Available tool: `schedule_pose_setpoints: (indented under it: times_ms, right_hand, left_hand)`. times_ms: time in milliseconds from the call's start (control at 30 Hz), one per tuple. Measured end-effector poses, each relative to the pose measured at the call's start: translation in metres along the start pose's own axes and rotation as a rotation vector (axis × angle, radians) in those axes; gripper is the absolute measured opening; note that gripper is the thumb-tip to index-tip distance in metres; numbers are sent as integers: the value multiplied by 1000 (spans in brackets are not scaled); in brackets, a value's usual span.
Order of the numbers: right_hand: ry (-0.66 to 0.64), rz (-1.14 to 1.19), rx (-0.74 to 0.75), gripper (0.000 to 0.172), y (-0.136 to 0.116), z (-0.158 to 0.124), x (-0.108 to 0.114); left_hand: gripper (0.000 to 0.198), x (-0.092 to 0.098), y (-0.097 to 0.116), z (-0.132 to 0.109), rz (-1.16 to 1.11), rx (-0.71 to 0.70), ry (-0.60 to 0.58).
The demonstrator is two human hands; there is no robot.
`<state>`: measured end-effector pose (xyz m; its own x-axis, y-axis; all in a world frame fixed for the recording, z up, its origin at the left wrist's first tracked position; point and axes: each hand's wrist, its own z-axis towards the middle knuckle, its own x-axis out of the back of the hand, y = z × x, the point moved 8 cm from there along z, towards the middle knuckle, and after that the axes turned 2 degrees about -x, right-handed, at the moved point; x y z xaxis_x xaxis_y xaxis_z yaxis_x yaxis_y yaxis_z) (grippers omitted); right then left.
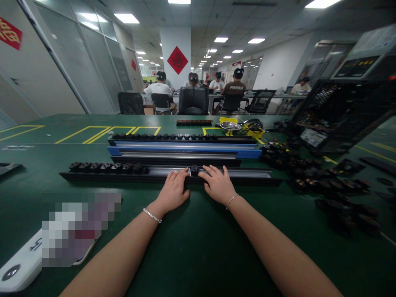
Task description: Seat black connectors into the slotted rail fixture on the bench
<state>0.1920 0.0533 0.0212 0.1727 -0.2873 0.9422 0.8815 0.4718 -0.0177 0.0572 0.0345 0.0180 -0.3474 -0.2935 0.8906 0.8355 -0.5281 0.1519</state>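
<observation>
My left hand (173, 187) and my right hand (219, 185) meet at the near long black rail (102, 177), which has a silvery channel. Between them a small black block-shaped part (194, 170) sits in the channel. The left fingertips reach its left side, fingers stretched out and thumb apart. On its right side are the fingertips of the right hand, whose fingers are spread over the rail. Whether either hand grips the part is hard to see. Several similar dark parts (108, 167) line the rail's left end.
Behind lie a blue rail (185, 147) and a black rail holding a row of parts (161, 137). Dark parts (328, 177) are heaped at right, near an open computer case (337, 111). A metal bowl (230, 125) stands behind; a blurred-out flat object (83, 229) lies front left.
</observation>
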Motion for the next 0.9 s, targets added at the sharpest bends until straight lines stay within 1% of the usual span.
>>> schedule_pose_setpoints:
  times_ms: [300, 700, 900]
  right_hand:
    - [11, 22, 13, 42, 2, -1, 1]
    - [7, 27, 9, 40, 5, -1, 2]
    - [4, 18, -5, 39, 13, -3, 4]
  left_hand:
    - [50, 0, 0, -1, -4, -10, 15]
    - [51, -1, -2, -1, -19, -7, 0]
    - [51, -1, -2, -1, -11, -11, 8]
